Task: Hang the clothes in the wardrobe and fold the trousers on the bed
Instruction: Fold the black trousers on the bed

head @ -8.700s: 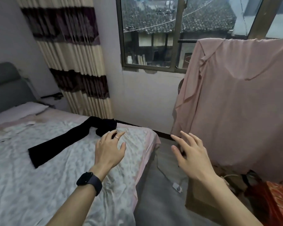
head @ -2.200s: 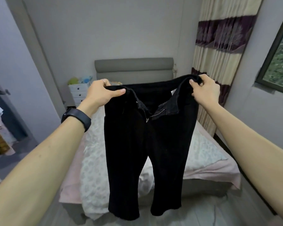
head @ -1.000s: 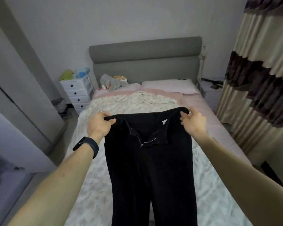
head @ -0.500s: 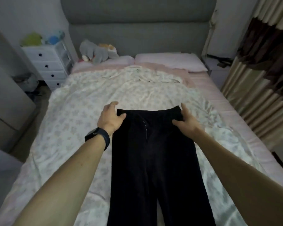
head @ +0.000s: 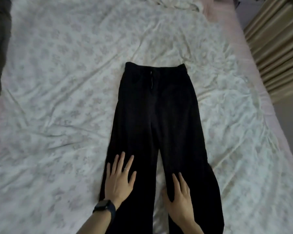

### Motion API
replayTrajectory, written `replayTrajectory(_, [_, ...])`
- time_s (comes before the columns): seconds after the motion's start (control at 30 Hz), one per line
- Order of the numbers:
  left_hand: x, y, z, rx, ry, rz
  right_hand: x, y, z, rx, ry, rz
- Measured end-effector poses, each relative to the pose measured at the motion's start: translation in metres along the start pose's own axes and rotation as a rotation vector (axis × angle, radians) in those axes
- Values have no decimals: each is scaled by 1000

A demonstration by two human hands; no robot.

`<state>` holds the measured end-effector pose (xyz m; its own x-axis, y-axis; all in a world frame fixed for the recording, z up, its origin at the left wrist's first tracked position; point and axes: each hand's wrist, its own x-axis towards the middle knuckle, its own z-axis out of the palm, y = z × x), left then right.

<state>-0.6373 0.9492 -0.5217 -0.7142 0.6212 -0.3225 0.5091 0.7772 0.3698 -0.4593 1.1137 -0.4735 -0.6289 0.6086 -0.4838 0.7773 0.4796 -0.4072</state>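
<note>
Across the middle of the bed, seen from the head camera, the black soft-fabric trousers [head: 156, 125] lie face up and full length on the wrinkled white floral-print bed sheet [head: 61, 85], waistband toward the far end and the two legs running back toward the person, a thin wedge of sheet showing between them. The left hand [head: 120, 179], with a ring on one finger and a black wristwatch [head: 104, 208] at the wrist, rests flat on the left leg with fingers spread apart, gripping nothing. The right hand [head: 178, 194] lies open on the inner edge of the right leg, its thumb at the gap between the legs, pressing rather than pinching as far as can be seen. A striped beige curtain [head: 276, 41] hangs at the right edge and a rumpled white garment [head: 174, 4] sits at the top, well apart from the trousers. The step in hand looks like smoothing the legs before the first fold. To do it well, both palms should slide outward and down along the cloth with light even pressure, so creases go flat without dragging the sheet; then one leg can be carried squarely over the other, seams and hems matched.
</note>
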Motion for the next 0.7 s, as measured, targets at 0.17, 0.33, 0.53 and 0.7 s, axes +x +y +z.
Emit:
replayTrajectory(0.17, [-109, -6, 29, 38, -11, -13, -78, 21, 44, -99, 6, -122])
replayTrajectory(0.33, [-201, -5, 39, -43, 100, -303, -120, 15, 50, -103, -4, -184])
replayTrajectory(0.53, [-267, -6, 42, -613, 134, -800, -152, 18, 84, -155, -244, -24])
replayTrajectory(0.7, [-281, -43, 37, -622, 24, -742, -161, 31, 86, 286, -97, 39])
